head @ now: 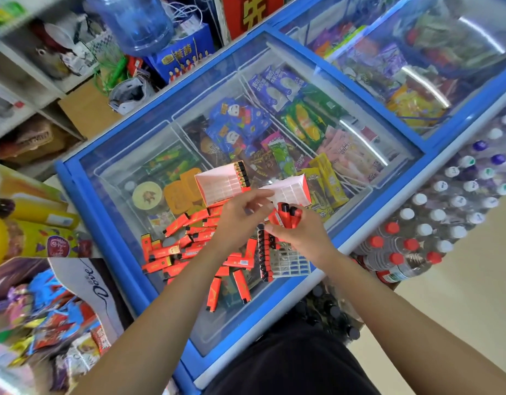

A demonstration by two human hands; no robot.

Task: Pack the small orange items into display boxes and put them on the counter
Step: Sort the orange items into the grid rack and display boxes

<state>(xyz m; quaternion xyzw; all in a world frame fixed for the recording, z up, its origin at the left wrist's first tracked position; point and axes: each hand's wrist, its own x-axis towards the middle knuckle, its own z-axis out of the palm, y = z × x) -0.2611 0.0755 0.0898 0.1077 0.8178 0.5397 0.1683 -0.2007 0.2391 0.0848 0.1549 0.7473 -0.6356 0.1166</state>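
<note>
Orange, black-capped sticks, the small orange items (186, 246), lie scattered in a loose heap on the glass surface (83, 201) of a blue-framed chest freezer, with wrapped ice creams visible beneath the glass. The right hand (300, 238) is curled round a bundle (286, 219) of these items, gripping them with their black caps pointing away from the person. The left hand (237, 220) hovers just beside the bundle, its fingers reaching toward the caps and the near edge of a box; I cannot tell whether it pinches anything.

Three display boxes with white grid inserts are on the surface. The left box (221, 183) stands tilted just beyond the left hand, with one row of items slotted along its far side. The middle box (290, 192) sits just beyond the bundle, its grid showing only white. The near box (288, 260) lies below the right wrist, a row of items filling its left column.

To the right stand packs of capped bottles (434, 218). At lower left is a Dove carton (95, 283) beside assorted sweets.
</note>
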